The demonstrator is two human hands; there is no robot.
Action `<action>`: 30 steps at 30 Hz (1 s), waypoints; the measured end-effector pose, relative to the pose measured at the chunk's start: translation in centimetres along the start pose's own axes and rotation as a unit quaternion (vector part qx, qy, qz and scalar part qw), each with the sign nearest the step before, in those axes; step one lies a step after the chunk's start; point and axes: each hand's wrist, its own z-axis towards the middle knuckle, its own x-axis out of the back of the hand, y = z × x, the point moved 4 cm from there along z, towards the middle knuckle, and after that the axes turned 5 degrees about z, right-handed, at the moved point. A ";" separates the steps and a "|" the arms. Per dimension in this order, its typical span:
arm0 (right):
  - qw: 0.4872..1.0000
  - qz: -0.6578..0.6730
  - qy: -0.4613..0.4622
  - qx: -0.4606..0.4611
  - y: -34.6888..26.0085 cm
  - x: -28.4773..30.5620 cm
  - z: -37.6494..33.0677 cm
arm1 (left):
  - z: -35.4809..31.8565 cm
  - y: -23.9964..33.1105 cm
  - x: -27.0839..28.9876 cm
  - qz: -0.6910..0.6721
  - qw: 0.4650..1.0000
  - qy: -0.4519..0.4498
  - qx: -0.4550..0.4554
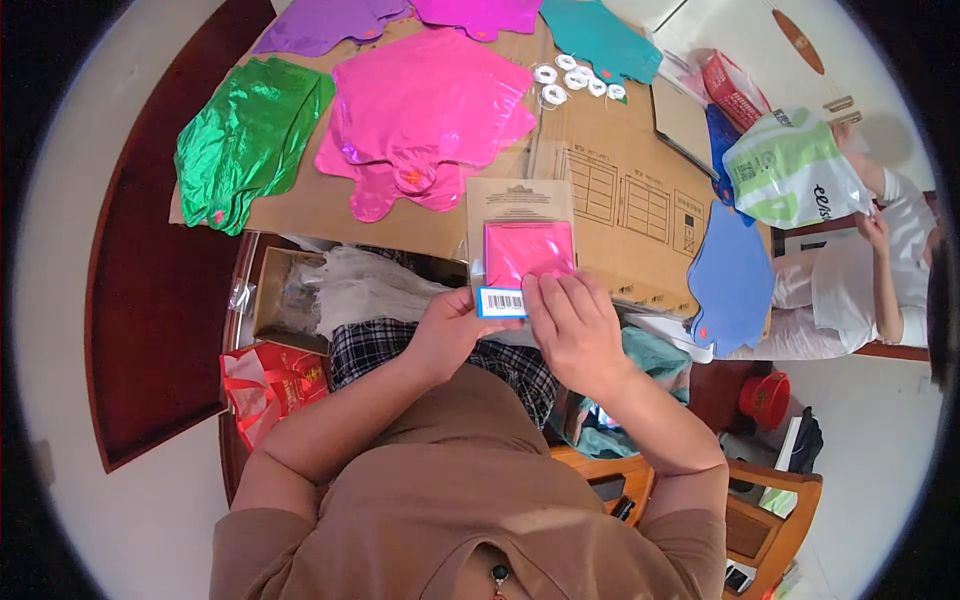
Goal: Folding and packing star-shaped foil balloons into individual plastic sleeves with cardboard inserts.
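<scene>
A clear plastic packet with a brown card backing is held upright in front of me. Inside it lies a folded bright pink foil sheet. A blue-edged barcode label sits at its bottom left. My left hand pinches the lower left corner, its thumb by the label. My right hand is closed over the lower right part, fingers lying across the pink foil. Just beyond the packet, a pile of flat pink foil balloons rests on the cardboard-topped table.
Green foil balloons lie at left, purple and teal ones at the back, a blue one at right. White ribbon rolls sit near the teal pile. Another person at right handles a green-and-white plastic bag.
</scene>
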 end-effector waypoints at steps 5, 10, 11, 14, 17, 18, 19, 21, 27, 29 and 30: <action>0.996 -0.078 -0.020 0.035 0.2 0.0 1.0 | -0.1 0.7 -0.4 -0.002 1.000 0.009 0.001; 0.995 -0.075 -0.027 0.054 0.3 0.0 1.3 | -0.1 1.0 -0.5 -0.021 0.999 0.021 -0.015; 0.995 -0.075 -0.028 0.057 0.3 0.0 1.4 | -0.1 0.9 -0.4 -0.026 1.000 0.015 -0.008; 0.993 -0.094 -0.047 0.055 0.1 -0.4 1.4 | -0.3 1.0 0.2 -0.063 0.998 0.000 0.017; 0.995 -0.088 -0.030 0.038 0.0 -0.6 1.5 | -0.3 1.4 0.3 -0.107 0.994 0.018 0.026; 0.996 -0.081 -0.033 0.032 0.1 -0.6 1.5 | -0.2 1.5 0.0 -0.090 0.995 0.049 0.013; 0.996 -0.074 -0.035 0.026 0.1 -0.6 1.5 | -0.1 1.6 -0.1 -0.074 0.994 0.079 0.000; 0.998 -0.050 -0.027 0.011 0.1 -0.6 1.4 | 0.1 1.4 -0.1 -0.073 0.994 0.085 -0.006; 0.981 0.082 0.072 -0.159 0.8 1.0 -0.4 | 0.0 1.1 0.2 0.001 0.995 0.100 0.000; 0.952 0.091 0.131 -0.262 1.6 0.3 -2.3 | -0.1 1.2 -0.1 0.024 0.996 0.090 -0.009; 0.928 0.126 0.186 -0.299 1.9 0.5 -2.7 | -0.1 1.1 -0.3 0.038 0.996 0.077 -0.015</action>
